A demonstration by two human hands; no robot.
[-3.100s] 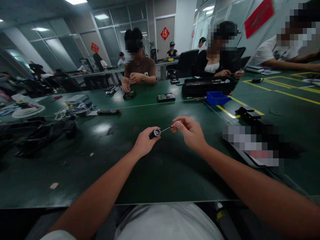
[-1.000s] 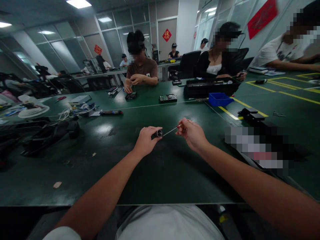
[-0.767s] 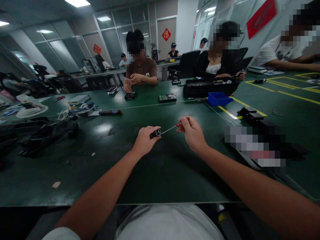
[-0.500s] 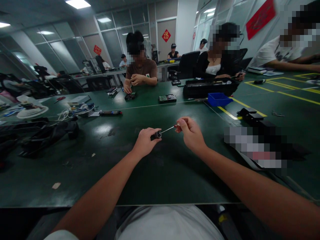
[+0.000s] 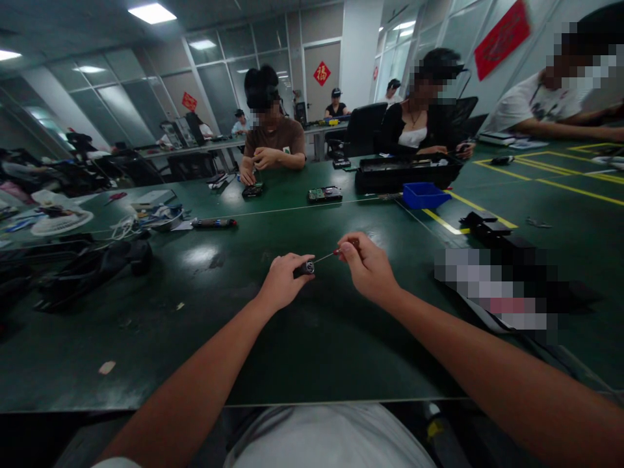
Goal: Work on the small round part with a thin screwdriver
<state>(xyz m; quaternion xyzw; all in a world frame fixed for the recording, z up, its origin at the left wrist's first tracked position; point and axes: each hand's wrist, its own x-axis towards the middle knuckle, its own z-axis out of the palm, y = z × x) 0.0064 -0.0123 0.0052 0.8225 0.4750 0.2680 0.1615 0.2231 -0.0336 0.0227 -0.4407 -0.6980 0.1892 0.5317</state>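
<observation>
My left hand point(image 5: 281, 283) grips a small black cylindrical part point(image 5: 305, 268) between thumb and fingers, its round end facing right. In my right hand point(image 5: 368, 263) is a screwdriver point(image 5: 327, 256), pinched by its reddish handle. The thin metal shaft points left, its tip at the end of the black cylinder; whether it touches cannot be made out. Both hands are held above the green table point(image 5: 312, 351).
A blue bin point(image 5: 426, 195), a long black housing point(image 5: 407, 172) and a circuit board point(image 5: 325, 194) lie ahead. A pen-like tool point(image 5: 213, 223) and black parts point(image 5: 97, 273) are at left. Black pieces point(image 5: 487, 227) lie right. Several people sit across the table.
The view has shifted slightly. The cylinder's end is turned a little differently, and the screwdriver tip now sits near the upper edge of that end.
</observation>
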